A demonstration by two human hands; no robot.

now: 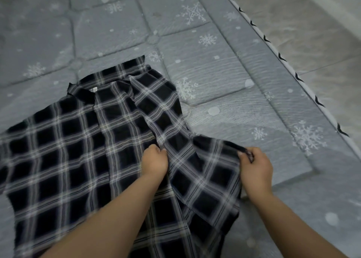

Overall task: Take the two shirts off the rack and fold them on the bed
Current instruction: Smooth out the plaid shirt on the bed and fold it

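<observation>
Shirt (pixel 78 140): plaid, spread on bed (pixel 234 72), mostly left of both hands; left hand (pixel 154 160) pinches a sleeve fold, right hand (pixel 256 168) grips the sleeve end, likely drawing it inward to fold; second shirt unseen

The dark navy-and-white plaid cotton shirt (pixel 78 150) is running off the left and bottom edges, so its hem and left sleeve are going unseen. Motion blur is smearing its checks. The left hand (pixel 154 161) is burying its fingertips in a fold of the shirt; the right hand (pixel 256 167), at the shirt's right edge, is hiding the pinched cloth. Both forearms are leaving the frame below.
</observation>
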